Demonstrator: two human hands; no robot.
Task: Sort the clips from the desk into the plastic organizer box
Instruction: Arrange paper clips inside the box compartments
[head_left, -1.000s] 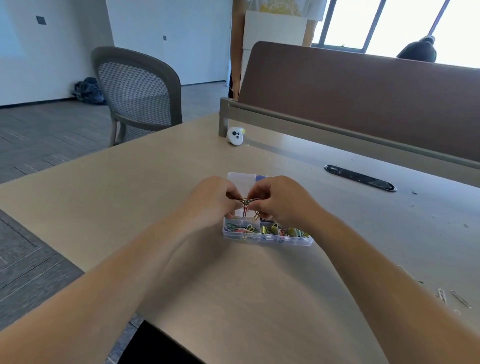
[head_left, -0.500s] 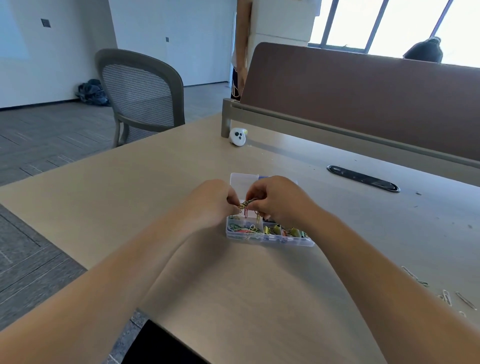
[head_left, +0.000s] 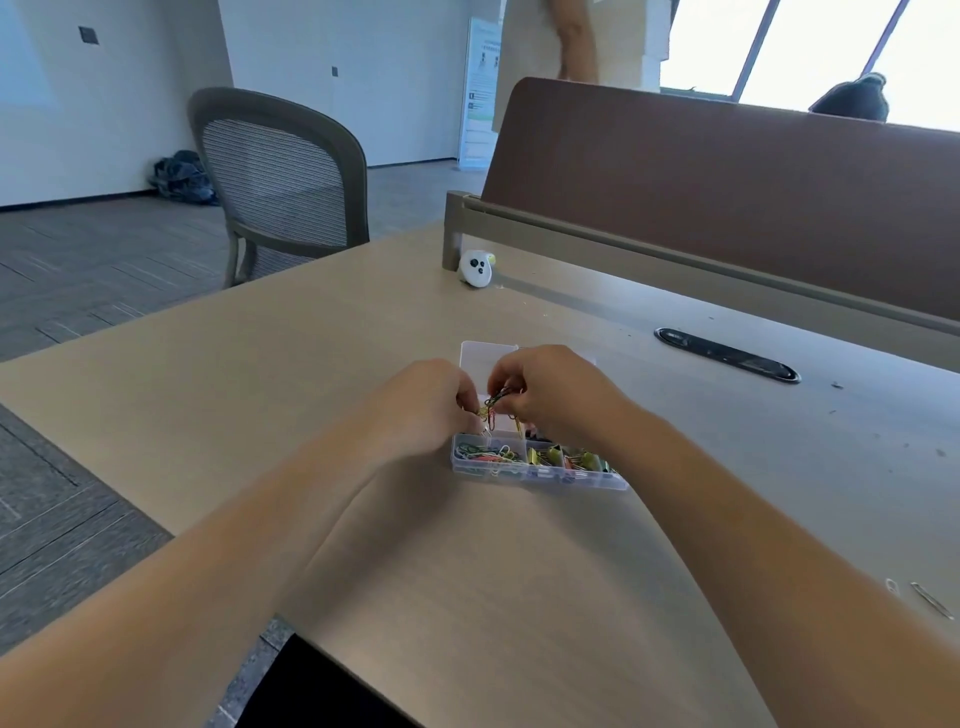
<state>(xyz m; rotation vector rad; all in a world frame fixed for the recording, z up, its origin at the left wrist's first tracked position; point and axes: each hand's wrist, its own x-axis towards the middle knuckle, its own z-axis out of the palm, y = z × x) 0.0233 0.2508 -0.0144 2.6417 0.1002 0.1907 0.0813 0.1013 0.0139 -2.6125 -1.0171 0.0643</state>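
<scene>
A clear plastic organizer box (head_left: 540, 474) lies on the desk with its lid open toward the back. Its near compartments hold coloured paper clips and gold binder clips. Just above the box, my left hand (head_left: 431, 402) and my right hand (head_left: 550, 392) both pinch a tangled bunch of paper clips (head_left: 496, 408) between their fingertips. Much of the box is hidden behind my hands. Two loose paper clips (head_left: 930, 600) lie on the desk at the far right.
A small white round gadget (head_left: 475, 267) stands by the brown desk divider (head_left: 727, 171). A black cable slot (head_left: 727, 355) sits in the desk behind the box. A grey mesh chair (head_left: 283, 176) stands at the left. Two people are behind the divider.
Both hands stay over the box, working the tangled clips; the bunch has shifted slightly between the fingertips. The camera has tipped a little, and the person behind the divider has moved right.
</scene>
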